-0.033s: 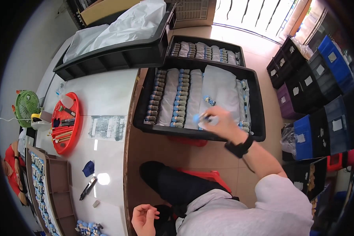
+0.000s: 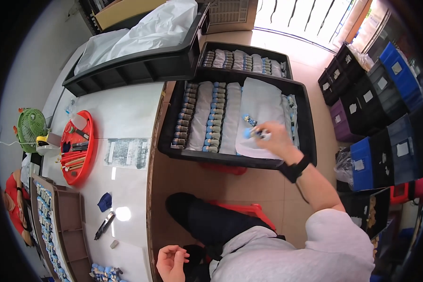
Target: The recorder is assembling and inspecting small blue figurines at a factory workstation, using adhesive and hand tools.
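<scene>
My right hand (image 2: 275, 139) is closed in a pinch on a small figurine with a blue top (image 2: 248, 133), held low over the white sheet (image 2: 263, 101) in the large black tray (image 2: 230, 159). Part of that figurine is hidden by my fingers. Just beyond it, another small blue figurine (image 2: 250, 120) lies on the sheet. To the left, rows of similar figurines (image 2: 215, 117) are packed between white padded strips (image 2: 199, 115). Away from the tray, my left hand (image 2: 171, 263) hangs beside the table edge, fingers curled together, with nothing visible in them.
Another black tray (image 2: 291, 66) of figurines stands behind. On the white table (image 2: 122, 105) are a red tray of tools (image 2: 91, 155), a dark cutter-like tool (image 2: 104, 225), a blue scrap (image 2: 105, 202) and a black bin (image 2: 136, 70). Stacked crates (image 2: 362, 105) line the right; a person (image 2: 16, 202) sits far left.
My right hand has moved a little to the right and away from me, carrying the figurine closer to the one lying on the sheet. The left hand has hardly moved.
</scene>
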{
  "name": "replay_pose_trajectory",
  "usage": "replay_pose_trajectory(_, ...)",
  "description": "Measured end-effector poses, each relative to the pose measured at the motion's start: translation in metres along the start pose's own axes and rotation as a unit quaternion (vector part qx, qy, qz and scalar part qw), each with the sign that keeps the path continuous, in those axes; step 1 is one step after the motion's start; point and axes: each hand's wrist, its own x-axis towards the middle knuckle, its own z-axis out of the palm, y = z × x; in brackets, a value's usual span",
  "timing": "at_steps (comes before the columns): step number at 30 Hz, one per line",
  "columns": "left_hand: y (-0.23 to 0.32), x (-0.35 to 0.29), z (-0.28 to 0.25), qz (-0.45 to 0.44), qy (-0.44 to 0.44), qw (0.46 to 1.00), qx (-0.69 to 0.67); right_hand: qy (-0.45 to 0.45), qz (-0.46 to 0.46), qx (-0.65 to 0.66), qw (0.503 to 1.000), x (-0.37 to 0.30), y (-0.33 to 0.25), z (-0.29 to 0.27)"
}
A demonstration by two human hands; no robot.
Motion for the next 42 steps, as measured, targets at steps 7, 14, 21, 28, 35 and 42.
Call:
replay_pose_trajectory(7, 0.008, 0.002, -0.001, 0.004, 0.006, 1.000, 0.010, -0.155, 0.260, -0.195, 0.933, -0.022, 0.149, -0.070)
replay_pose_trajectory(14, 0.009, -0.006, -0.007, 0.023, 0.007, 1.000, 0.008, -0.226, 0.277, -0.284, 0.890, -0.040, 0.172, -0.051)
replay_pose_trajectory(21, 0.007, -0.008, -0.004, 0.016, 0.020, 1.000, -0.011, -0.258, 0.235, -0.235, 0.907, -0.038, 0.176, -0.061)
replay_pose_trajectory(28, 0.000, -0.027, -0.028, 0.004, 0.095, 0.995, -0.007, -0.360, 0.138, -0.291, 0.876, -0.024, 0.189, -0.023)
replay_pose_trajectory(35, 0.010, -0.040, -0.046, 0.074, 0.127, 0.987, 0.066, -0.042, 0.177, -0.040, 0.983, 0.006, 0.124, -0.006)
replay_pose_trajectory(42, 0.007, -0.078, -0.078, 0.184, 0.305, 0.915, 0.190, -0.227, 0.113, 0.319, 0.913, 0.030, -0.089, 0.082)
